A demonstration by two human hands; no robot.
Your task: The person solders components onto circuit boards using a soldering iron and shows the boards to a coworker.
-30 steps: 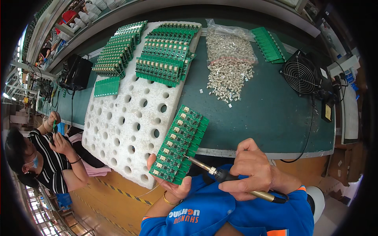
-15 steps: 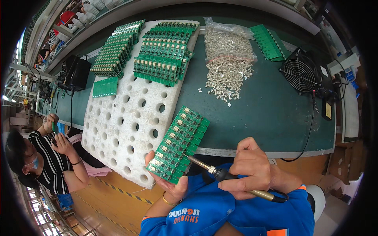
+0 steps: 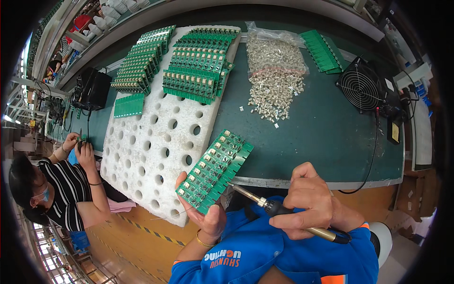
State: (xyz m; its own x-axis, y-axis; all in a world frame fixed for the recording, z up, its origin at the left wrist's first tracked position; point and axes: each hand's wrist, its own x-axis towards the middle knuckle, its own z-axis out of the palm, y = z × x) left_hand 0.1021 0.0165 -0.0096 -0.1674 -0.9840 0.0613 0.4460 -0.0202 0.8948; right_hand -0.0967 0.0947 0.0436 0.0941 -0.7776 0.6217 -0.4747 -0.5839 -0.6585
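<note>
My left hand grips the lower end of a green circuit board panel, which is tilted, with rows of small white connectors and black parts. A thin wire runs out beside that hand, to the left. In my right hand is a soldering iron, its fingers wrapped round the dark grip. The metal tip points at the board's right edge; whether it touches there I cannot tell.
A white foam slab with holes carries stacked circuit boards. Loose white connectors spill from a clear plastic bag. More green boards and a black fan stand at right. A co-worker sits at left.
The soldering iron and my right hand have shifted slightly right, the tip drawing back from the board's middle toward its edge. The board has tilted a little. The co-worker's hands have moved.
</note>
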